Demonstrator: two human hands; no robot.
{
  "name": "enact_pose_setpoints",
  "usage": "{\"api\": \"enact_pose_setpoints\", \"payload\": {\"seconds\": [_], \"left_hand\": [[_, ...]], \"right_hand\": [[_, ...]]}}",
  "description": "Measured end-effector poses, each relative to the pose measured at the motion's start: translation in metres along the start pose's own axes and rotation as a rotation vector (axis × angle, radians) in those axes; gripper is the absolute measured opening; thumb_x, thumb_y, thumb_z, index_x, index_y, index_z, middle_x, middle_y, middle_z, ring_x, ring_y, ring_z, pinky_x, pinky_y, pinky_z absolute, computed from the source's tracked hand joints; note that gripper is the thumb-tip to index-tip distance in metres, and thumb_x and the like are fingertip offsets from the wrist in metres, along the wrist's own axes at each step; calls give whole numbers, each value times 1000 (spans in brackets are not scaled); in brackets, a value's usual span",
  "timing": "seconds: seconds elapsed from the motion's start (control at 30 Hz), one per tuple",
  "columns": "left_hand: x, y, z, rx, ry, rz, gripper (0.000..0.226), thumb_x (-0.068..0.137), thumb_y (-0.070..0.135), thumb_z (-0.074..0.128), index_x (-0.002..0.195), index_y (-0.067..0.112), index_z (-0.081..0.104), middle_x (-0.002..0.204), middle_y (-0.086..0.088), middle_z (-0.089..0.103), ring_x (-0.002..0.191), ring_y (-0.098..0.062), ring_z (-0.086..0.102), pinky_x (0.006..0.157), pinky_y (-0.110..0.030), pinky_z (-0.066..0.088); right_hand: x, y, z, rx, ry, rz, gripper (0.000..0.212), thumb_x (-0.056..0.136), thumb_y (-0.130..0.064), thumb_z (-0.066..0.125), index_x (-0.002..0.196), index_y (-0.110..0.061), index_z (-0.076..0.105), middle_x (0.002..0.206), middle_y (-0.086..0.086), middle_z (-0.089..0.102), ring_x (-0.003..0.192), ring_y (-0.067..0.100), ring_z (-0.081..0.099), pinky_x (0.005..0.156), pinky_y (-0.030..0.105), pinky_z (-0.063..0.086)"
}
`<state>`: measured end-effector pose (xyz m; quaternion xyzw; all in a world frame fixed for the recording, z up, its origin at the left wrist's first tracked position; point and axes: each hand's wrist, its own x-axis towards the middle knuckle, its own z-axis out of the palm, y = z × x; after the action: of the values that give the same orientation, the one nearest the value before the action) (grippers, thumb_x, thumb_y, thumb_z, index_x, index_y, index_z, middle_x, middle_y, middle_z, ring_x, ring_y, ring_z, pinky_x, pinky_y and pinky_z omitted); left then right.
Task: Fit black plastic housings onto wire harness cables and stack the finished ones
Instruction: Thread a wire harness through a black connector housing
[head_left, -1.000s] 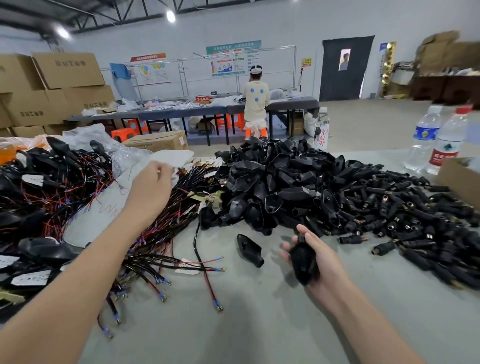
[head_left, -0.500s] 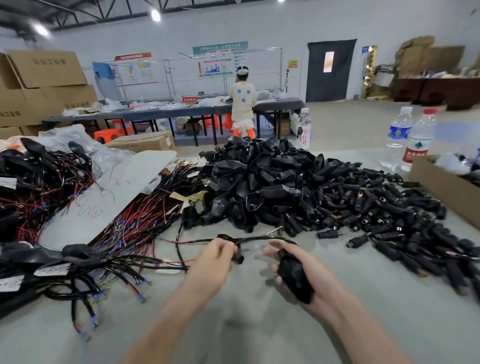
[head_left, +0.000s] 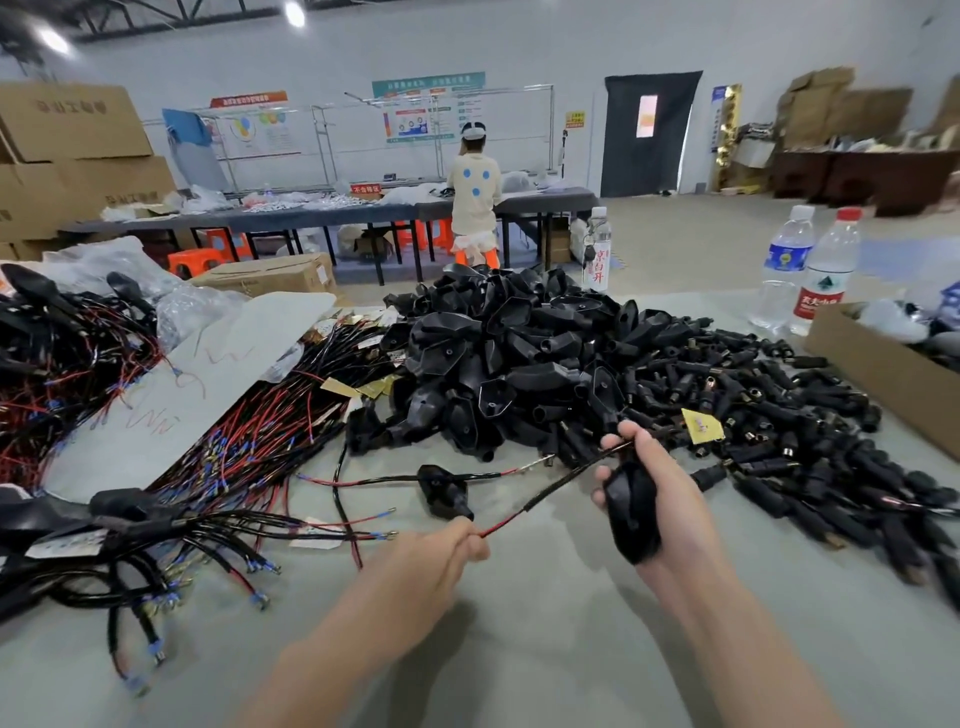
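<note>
Left hand (head_left: 441, 556) pinching a wire (head_left: 551, 492), right hand (head_left: 670, 493) curled round a black housing (head_left: 631, 506), forearms extended

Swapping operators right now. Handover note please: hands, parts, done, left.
Hands: the left hand pinches the red end of one harness cable, which is stretched taut up to the right hand. The right hand grips a black housing. The cable's far end reaches its fingers; I cannot tell whether it has entered the housing.
Parts: the pile of loose housings sits beyond the hands, and a lone housing lies just past the cable. The bare cables lie left of centre. The bundles with housings on at far left look like the finished stack.
Done: cable and housing in hand.
Left: seat the housing, stack the piece, repeat.
</note>
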<state>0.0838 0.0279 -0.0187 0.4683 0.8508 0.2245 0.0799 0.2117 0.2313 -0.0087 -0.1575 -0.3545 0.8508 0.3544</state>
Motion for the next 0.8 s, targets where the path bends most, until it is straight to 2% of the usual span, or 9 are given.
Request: {"api": "enact_pose_setpoints", "payload": {"seconds": [0.03,0.13,0.2,0.27,0.33,0.47,0.53,0.6,0.8], "left_hand": [[1,1,-1,-14,-17,7,25,108,39,30,104,34,54,72,34,56,58,-9,45,63,-31,38],[6,3,-6,-5,-88,7,24,108,33,33,103,31,57,64,20,57,57,-3,48,65,-28,41],[7,7,-7,-127,-161,-1,25,108,25,36,104,27,60,69,13,62,58,-2,50,65,-27,45],[6,16,-5,-471,-192,12,24,108,14,38,103,17,61,69,6,64,56,-12,54,55,-26,47],[6,25,-6,-851,-110,24,18,105,10,41,104,6,58,70,0,65,51,-17,55,51,-24,47],[15,38,-6,-1410,-2,42,19,93,21,50,99,11,65,85,-8,71,72,-20,67,68,-26,54],[19,39,-2,-1510,63,78,18,92,21,56,90,21,74,90,-4,70,79,-15,65,72,-25,54],[22,38,3,-1584,150,60,17,90,19,60,88,22,76,84,-1,65,71,-12,58,67,-24,51],[24,38,23,-1561,278,-33,11,79,17,69,87,19,76,73,-4,62,67,-16,60,62,-25,53]], "right_hand": [[1,-1,-4,-3,28,-7,19,98,-27,57,94,-22,75,89,2,70,61,16,62,52,28,52],[5,-1,-12,7,62,-7,17,98,-30,58,101,-23,73,88,-1,67,62,14,61,54,27,53],[7,-2,-13,23,68,-17,19,98,-32,57,104,-25,74,88,-2,68,62,13,61,54,27,53],[10,-3,-12,12,61,-25,25,101,-35,52,113,-25,72,92,-1,72,61,13,61,53,27,53],[9,-1,-7,-22,34,7,32,100,-38,52,121,-19,67,97,3,75,58,14,61,49,27,52],[3,14,10,-85,-38,125,44,88,-43,60,117,-11,68,91,8,74,59,16,61,50,26,51],[0,19,12,-3,-41,157,40,94,-42,57,114,-9,68,78,8,67,59,17,60,53,25,52],[-2,23,13,108,-46,211,34,91,-35,59,110,-7,66,71,8,59,58,20,58,54,27,53],[-3,36,15,261,-48,249,43,74,-13,59,115,-4,59,74,12,60,66,24,64,63,32,58]]}}
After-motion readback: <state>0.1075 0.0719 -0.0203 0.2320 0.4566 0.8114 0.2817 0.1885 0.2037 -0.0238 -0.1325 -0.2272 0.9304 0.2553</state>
